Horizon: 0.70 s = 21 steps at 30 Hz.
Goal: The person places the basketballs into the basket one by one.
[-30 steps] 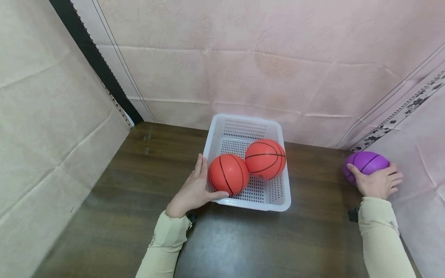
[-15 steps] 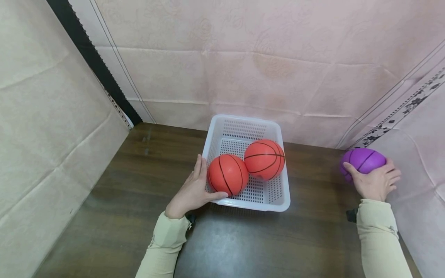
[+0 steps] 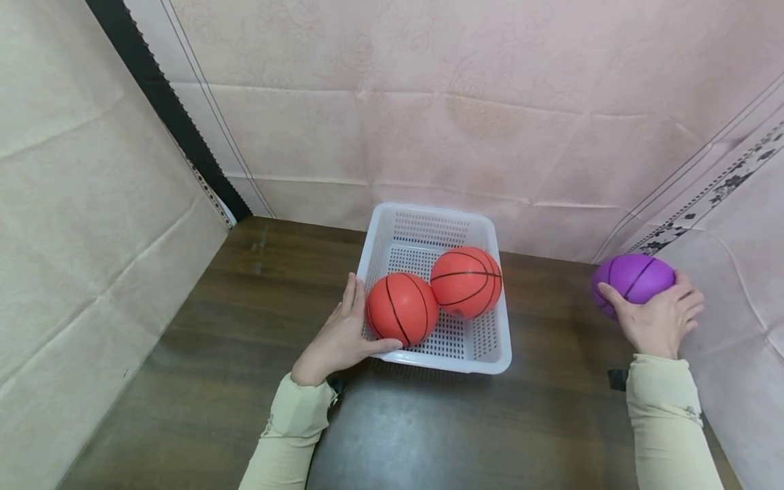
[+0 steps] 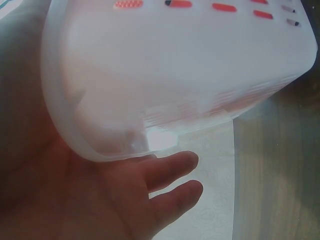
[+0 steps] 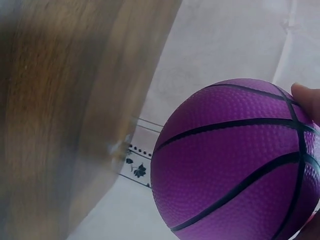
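A white plastic basket (image 3: 436, 212) with slotted walls stands on the wooden table. Inside it sit two orange-red mini basketballs: a left ball (image 3: 395, 306) by the front left corner and a right ball (image 3: 471, 275) at the right wall. My left hand (image 3: 337, 337) rests on the basket's front left corner, fingers straight along the left side and thumb across the front rim. At the far right, my right hand (image 3: 661, 316) grips a purple mini basketball (image 3: 633, 275) with black lines. The right wrist view shows this purple ball (image 5: 230, 160) with fingertips at its right edge.
Pale cloth walls (image 3: 453, 136) bound the table at the back, left and right. Dark wooden tabletop (image 3: 551, 327) lies between the basket and my right hand. A flowered border strip (image 3: 692, 214) runs down the back right corner.
My right hand has moved slightly to the left and back, with the purple mini basketball in its grip. The left hand, the basket and the two orange-red balls stay in place.
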### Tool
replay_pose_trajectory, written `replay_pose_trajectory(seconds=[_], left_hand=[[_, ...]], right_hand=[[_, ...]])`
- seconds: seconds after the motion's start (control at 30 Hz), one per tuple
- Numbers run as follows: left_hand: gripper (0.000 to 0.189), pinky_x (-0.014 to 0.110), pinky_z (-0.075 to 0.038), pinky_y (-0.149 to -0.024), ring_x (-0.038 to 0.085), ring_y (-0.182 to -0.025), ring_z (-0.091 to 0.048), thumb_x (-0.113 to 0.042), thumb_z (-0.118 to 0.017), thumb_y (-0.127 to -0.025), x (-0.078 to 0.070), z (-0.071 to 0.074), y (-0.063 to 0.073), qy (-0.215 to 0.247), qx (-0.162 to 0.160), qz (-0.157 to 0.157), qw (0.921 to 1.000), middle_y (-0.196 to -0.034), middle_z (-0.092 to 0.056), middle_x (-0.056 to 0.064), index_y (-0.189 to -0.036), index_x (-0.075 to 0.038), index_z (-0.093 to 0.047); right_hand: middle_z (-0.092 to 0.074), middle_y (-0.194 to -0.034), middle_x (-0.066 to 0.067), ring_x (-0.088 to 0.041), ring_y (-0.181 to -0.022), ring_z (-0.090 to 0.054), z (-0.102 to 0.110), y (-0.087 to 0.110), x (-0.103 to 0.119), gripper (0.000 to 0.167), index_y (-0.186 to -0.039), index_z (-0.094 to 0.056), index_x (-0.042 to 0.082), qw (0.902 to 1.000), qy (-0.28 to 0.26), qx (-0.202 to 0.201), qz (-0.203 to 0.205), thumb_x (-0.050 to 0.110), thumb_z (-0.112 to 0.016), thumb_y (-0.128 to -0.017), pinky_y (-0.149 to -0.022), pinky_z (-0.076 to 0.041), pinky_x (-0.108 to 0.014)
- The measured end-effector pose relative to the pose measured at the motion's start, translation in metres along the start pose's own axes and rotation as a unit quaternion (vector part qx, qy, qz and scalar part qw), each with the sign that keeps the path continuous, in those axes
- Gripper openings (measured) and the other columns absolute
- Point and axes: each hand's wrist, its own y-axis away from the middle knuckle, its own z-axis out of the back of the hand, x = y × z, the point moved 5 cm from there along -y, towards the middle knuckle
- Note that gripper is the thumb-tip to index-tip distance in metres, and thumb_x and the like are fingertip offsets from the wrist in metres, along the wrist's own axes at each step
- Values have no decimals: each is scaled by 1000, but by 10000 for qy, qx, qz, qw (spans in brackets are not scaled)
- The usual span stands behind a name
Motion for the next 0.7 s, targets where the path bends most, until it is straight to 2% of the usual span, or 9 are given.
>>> replay_pose_trajectory(seconds=[0.3, 0.7], left_hand=[[129, 62, -31, -105, 38, -146, -12, -64, -76, -71, 1, -1, -1, 44, 17, 37, 10000, -161, 20, 1, -156, -7, 3], [128, 61, -35, -103, 40, -145, -14, -62, -77, -71, 0, -1, -2, 69, -35, -23, 10000, -161, 19, 2, -156, -6, 2]], right_hand=[[-17, -146, -26, -43, -130, -19, 2, 10, 15, 118, -153, -11, 16, 9998, 18, 74, 180, 60, -80, -68, -101, -19, -64], [-20, -148, -21, -35, -133, -17, 12, 26, 43, 116, -153, -15, 19, 9981, -335, 75, 514, 56, -83, -66, -103, -16, -63]])
